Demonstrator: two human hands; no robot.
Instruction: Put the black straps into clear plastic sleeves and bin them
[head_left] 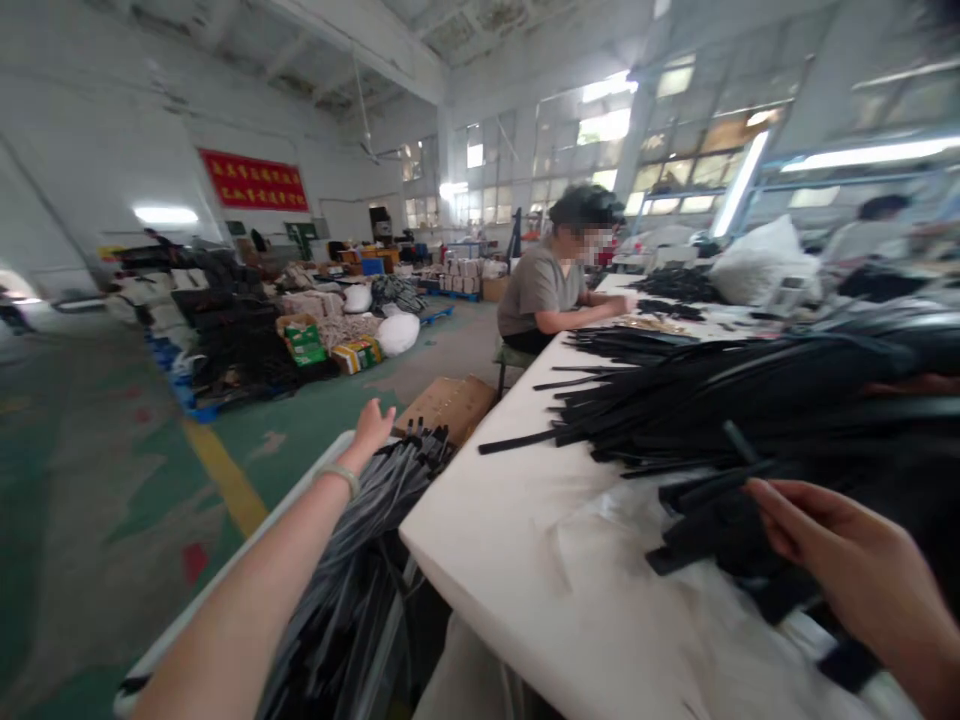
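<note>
My left hand [373, 425] reaches far out over a cart [225, 575] beside the table, where a bundle of long black strips [360, 560] lies. The hand rests at the bundle's far end, and its fingers are hidden behind the palm. My right hand [847, 565] is at the lower right, with fingers curled around the ends of short black strips [697, 530] on the white table [510, 520]. A large heap of the same black strips [720, 390] covers the table's right side.
A person in a grey shirt [544, 290] sits at the table's far end working on strips. A cardboard box [450, 405] stands on the floor by the cart. Stacked goods and sacks [247, 330] sit on pallets across the green floor. Another person [874, 235] is at the far right.
</note>
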